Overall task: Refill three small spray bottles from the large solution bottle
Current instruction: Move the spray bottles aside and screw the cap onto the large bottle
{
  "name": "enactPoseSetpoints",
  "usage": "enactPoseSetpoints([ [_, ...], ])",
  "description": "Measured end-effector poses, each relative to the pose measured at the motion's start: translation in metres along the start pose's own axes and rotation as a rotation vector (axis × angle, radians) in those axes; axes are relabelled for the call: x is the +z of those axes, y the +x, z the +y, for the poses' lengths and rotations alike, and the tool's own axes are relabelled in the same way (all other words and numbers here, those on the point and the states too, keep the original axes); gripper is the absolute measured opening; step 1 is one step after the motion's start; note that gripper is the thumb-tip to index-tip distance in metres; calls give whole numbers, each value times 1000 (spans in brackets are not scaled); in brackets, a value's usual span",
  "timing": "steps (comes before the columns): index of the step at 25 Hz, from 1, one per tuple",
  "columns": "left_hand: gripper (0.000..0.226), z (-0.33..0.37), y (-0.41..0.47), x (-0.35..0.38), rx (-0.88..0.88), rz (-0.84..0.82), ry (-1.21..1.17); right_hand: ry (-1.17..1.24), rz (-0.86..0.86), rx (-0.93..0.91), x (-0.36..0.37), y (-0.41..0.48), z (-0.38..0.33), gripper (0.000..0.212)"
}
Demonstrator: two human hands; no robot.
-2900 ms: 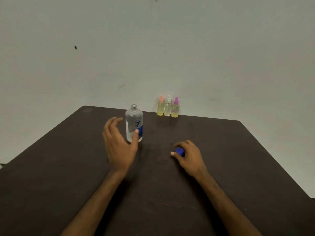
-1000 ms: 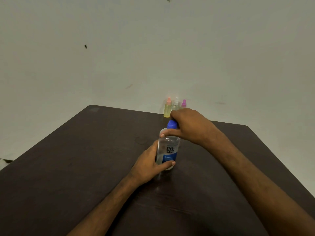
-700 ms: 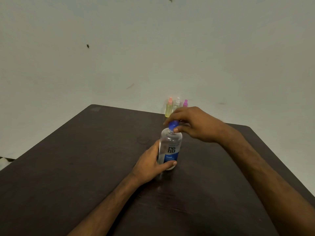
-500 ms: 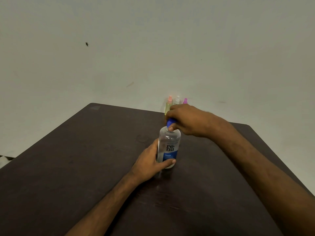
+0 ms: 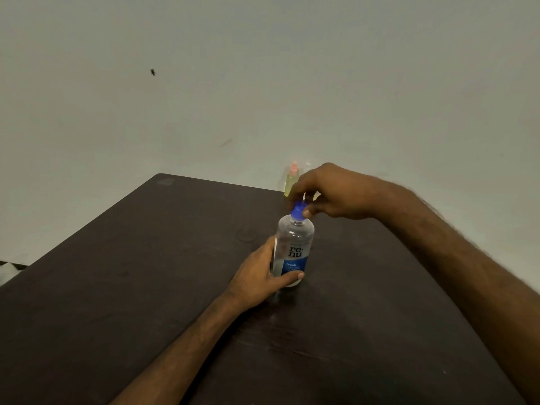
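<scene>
The large clear solution bottle (image 5: 293, 247) with a blue-and-white label stands upright near the middle of the dark table (image 5: 146, 287). My left hand (image 5: 260, 277) grips its lower body from the left. My right hand (image 5: 330, 192) pinches the blue cap (image 5: 298, 212) sitting on the bottle's neck. Behind my right hand, at the table's far edge, a small spray bottle (image 5: 291, 182) with yellow liquid and an orange top shows; the other small bottles are mostly hidden by my hand.
A plain pale wall (image 5: 263, 83) rises directly behind the table's far edge. The table's left edge runs diagonally toward the lower left, where a bit of patterned floor (image 5: 8, 268) shows.
The blue cap went from the table onto the large bottle, which now stands nearer to me. My right hand has kept turning on the cap while my left holds the bottle steady.
</scene>
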State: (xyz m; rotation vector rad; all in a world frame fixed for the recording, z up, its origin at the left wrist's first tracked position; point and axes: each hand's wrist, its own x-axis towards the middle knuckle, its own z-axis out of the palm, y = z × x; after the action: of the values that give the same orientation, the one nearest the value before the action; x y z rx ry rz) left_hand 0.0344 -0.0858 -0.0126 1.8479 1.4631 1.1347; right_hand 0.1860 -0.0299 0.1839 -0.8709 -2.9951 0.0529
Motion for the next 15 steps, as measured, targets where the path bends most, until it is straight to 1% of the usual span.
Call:
enactPoseSetpoints([
  [2,74,-1,0,0,0,6,1,-126,0,-12,4,6,-1,21],
  [4,74,-2,0,0,1,10,0,-188,6,11,10,10,-2,17],
  [7,75,-2,0,0,10,11,7,-192,5,95,18,4,-2,36],
  [10,76,-2,0,0,11,8,4,-387,-4,119,25,5,-3,50],
  [11,76,-2,-1,0,7,5,4,-392,-19,124,25,6,-3,54],
  [12,76,-1,-1,0,4,3,6,-344,-34,131,23,7,-2,58],
  [14,77,-1,-1,-1,3,2,7,-137,-49,131,12,5,1,63],
  [15,76,-1,-1,-1,0,0,5,-57,-50,91,6,2,1,57],
])
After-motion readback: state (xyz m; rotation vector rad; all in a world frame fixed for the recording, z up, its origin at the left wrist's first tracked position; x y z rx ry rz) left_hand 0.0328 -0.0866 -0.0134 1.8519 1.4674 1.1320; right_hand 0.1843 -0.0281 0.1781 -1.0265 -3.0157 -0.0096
